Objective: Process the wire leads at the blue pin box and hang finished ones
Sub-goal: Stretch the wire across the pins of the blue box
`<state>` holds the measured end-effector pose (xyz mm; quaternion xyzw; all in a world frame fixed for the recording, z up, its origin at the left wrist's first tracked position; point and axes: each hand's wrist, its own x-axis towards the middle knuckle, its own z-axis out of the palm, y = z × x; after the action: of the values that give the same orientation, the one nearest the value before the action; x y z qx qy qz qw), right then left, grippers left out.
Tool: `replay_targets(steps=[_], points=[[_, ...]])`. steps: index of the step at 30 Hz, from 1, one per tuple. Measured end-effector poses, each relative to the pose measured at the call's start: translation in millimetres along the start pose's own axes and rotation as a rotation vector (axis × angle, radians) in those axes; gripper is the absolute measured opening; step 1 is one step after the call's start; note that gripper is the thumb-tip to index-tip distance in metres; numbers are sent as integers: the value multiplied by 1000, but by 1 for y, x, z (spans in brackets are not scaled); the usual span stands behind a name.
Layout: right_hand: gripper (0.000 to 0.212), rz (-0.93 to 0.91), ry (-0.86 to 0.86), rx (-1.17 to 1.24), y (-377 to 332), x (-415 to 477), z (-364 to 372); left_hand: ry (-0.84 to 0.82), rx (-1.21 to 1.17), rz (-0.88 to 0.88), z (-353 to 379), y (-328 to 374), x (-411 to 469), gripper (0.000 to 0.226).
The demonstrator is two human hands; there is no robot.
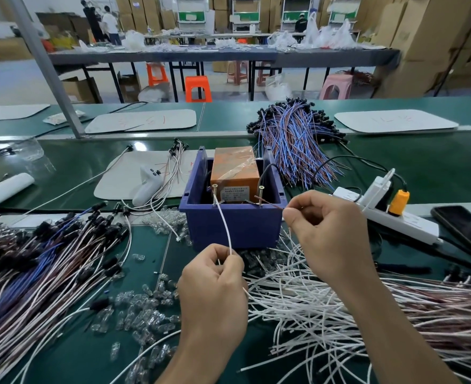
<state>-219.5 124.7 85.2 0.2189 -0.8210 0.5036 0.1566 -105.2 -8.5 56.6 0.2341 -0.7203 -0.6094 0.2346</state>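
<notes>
two fingertip pinches (at the blue box (252, 230)): left hand (212, 289) on thin white lead (225, 225), right hand (328, 234) on coppery strand (270, 204)

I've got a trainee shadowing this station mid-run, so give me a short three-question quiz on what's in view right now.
1. Which colour is the wire that the left hand pinches? A blue, B white, C black.
2. True or false: an orange unit sits inside the blue box.
3. Fill in: the thin lead pinched by the right hand crosses the box's ___ pin.
Key: 1 B; 2 true; 3 right.
</notes>
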Motion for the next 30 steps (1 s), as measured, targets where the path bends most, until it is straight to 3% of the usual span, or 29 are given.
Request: replay_targets(steps=[15,30], points=[[12,-64,34,-183,-3,14,6,-31,-42,-3,-1,1,1,27],[11,-54,50,-159,-3,21,11,-30,-15,10,-1,-3,3,26]])
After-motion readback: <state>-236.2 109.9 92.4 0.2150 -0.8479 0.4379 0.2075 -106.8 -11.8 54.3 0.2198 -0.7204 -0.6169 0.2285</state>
